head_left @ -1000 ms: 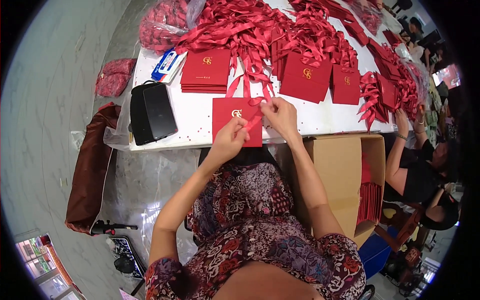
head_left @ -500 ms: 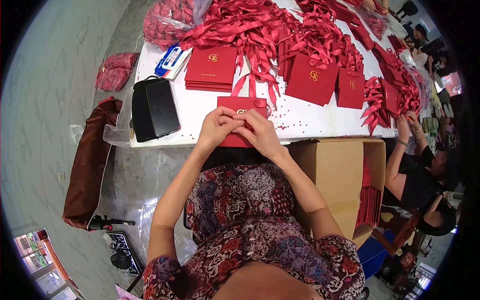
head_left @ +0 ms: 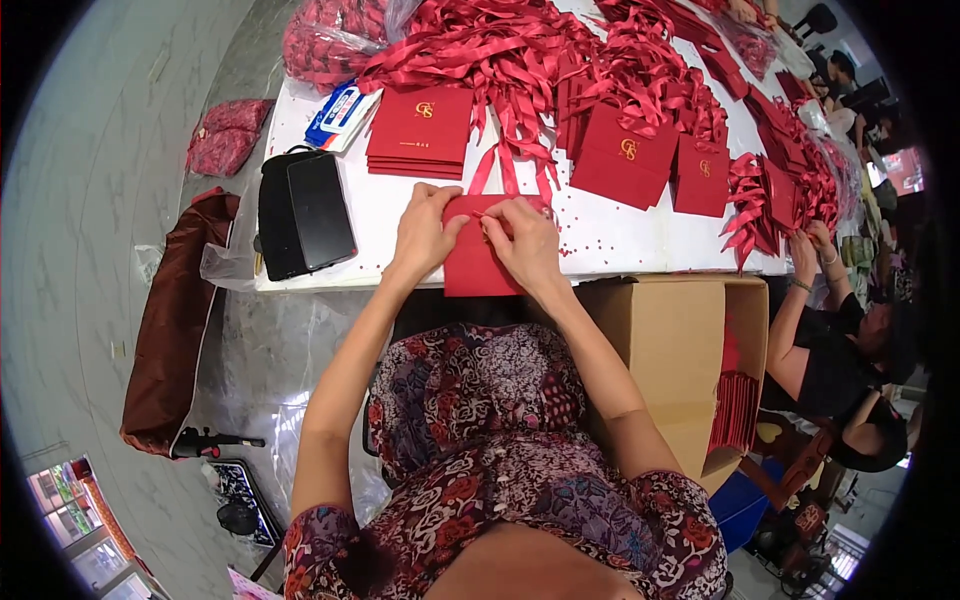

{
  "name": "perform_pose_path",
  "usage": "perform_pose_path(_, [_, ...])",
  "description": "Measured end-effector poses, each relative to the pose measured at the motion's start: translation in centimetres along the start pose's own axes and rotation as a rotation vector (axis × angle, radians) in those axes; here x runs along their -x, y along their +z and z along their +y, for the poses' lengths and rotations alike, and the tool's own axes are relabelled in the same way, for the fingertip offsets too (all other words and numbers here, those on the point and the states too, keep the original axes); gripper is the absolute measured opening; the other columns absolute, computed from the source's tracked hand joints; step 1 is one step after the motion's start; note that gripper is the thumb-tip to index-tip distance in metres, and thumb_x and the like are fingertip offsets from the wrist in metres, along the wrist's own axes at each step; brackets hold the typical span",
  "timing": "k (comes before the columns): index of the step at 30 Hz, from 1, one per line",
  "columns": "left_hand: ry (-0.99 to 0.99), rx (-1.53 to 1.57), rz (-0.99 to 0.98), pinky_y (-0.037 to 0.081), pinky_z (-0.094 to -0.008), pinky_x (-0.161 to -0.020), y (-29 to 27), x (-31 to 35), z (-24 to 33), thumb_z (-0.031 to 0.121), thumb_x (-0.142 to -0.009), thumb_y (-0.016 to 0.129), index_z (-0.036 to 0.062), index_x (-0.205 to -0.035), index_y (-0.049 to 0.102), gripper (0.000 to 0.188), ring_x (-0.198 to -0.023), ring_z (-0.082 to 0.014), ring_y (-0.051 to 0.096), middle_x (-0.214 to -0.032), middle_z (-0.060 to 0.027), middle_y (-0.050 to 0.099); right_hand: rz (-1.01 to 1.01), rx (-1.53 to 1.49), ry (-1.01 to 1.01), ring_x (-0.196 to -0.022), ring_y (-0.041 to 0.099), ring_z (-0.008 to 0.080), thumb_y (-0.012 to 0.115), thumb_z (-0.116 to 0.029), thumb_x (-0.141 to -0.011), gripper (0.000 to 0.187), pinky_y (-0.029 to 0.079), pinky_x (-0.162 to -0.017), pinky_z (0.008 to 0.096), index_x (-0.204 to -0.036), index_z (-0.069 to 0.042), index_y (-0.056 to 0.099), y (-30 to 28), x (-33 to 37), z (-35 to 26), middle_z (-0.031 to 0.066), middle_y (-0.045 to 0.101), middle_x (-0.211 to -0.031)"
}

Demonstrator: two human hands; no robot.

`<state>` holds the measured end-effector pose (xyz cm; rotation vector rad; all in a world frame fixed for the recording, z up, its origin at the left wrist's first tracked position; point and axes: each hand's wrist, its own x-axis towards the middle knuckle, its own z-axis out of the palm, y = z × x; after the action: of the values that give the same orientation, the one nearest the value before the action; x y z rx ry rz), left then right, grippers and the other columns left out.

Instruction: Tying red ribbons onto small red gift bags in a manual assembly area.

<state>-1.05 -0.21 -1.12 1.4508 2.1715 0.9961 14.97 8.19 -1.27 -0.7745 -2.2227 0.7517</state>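
Note:
A red paper gift bag (head_left: 486, 275) lies flat at the table's front edge, before me. My left hand (head_left: 425, 238) grips its upper left side, with the thumb over the front and the fingers at the edge. Over the bag's upper part, my right hand (head_left: 523, 240) is closed in a pinch; a short bit of red ribbon shows at its fingertips. The right hand covers most of the gold print on the bag. Red ribbons (head_left: 508, 165) trail down the table just beyond the bag's top edge.
A stack of red bags (head_left: 418, 140) stands behind my left hand, with a phone (head_left: 320, 212) on a black pouch nearby. Ribboned bags (head_left: 625, 155) are heaped to the right. An open cardboard box (head_left: 675, 350) of red pieces is at my right, near a co-worker's arms (head_left: 797, 300).
My hands, together over the bag's gold print before, have moved apart. The left has shifted to the bag's upper left edge, and the right stays over the upper part in a pinch.

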Motion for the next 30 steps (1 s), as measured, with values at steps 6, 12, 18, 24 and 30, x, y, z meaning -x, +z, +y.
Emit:
perform_pose_path(6, [0.119,-0.111,0.131,0.051,-0.0402,-0.078,0.9,0.5,1.7,0.011,-0.081,0.074,0.004,-0.109,0.064,0.031,-0.086,-0.0333,0.06,-0.105,-0.0154,0.058,-0.017,0.105,0.076,-0.072,0.065,0.0347,0.07,-0.016,-0.083,0.015,0.051,-0.064,0.0443,-0.083,-0.002,0.064,0.7,-0.2,0.0,0.0137,0.065,-0.082])
perform_pose_path(12, [0.316,-0.24,0.209,0.046,-0.0442,-0.077,1.1,0.3,1.8,0.004,-0.081,0.065,0.005,-0.099,0.062,0.018,-0.088,-0.0341,0.058,-0.096,-0.0143,0.058,0.061,0.028,0.095,-0.071,0.065,0.0348,0.07,-0.015,-0.081,0.016,0.05,-0.063,0.0443,-0.081,-0.001,0.062,1.3,-0.2,-0.1,0.0155,0.065,-0.081])
perform_pose_path(18, [0.192,-0.165,0.072,0.046,-0.0466,-0.078,0.9,0.1,1.8,0.004,-0.084,0.06,0.003,-0.096,0.06,0.012,-0.084,-0.0358,0.06,-0.08,-0.0168,0.063,0.075,0.062,0.093,-0.07,0.065,0.0335,0.071,-0.015,-0.079,0.016,0.05,-0.06,0.0434,-0.078,-0.002,0.061,2.0,0.4,-0.6,0.0155,0.064,-0.077])
perform_pose_path(24, [0.206,-0.064,0.107,0.048,-0.0474,-0.076,1.4,0.5,1.8,0.005,-0.085,0.059,0.0021,-0.094,0.061,0.01,-0.084,-0.0382,0.063,-0.085,-0.0179,0.067,0.022,0.015,0.069,-0.069,0.065,0.0334,0.072,-0.014,-0.079,0.016,0.049,-0.058,0.0442,-0.08,-0.002,0.061,1.7,0.3,-0.4,0.0144,0.064,-0.078])
perform_pose_path(30, [0.052,0.076,0.112,0.049,-0.0379,-0.065,1.2,0.3,1.4,0.017,-0.085,0.07,0.0039,-0.095,0.064,0.018,-0.07,-0.0272,0.063,-0.08,-0.0123,0.068,-0.012,0.037,0.034,-0.076,0.065,0.0341,0.071,-0.015,-0.083,0.014,0.051,-0.064,0.0431,-0.087,-0.003,0.064,0.2,0.1,-1.1,0.0142,0.064,-0.087])
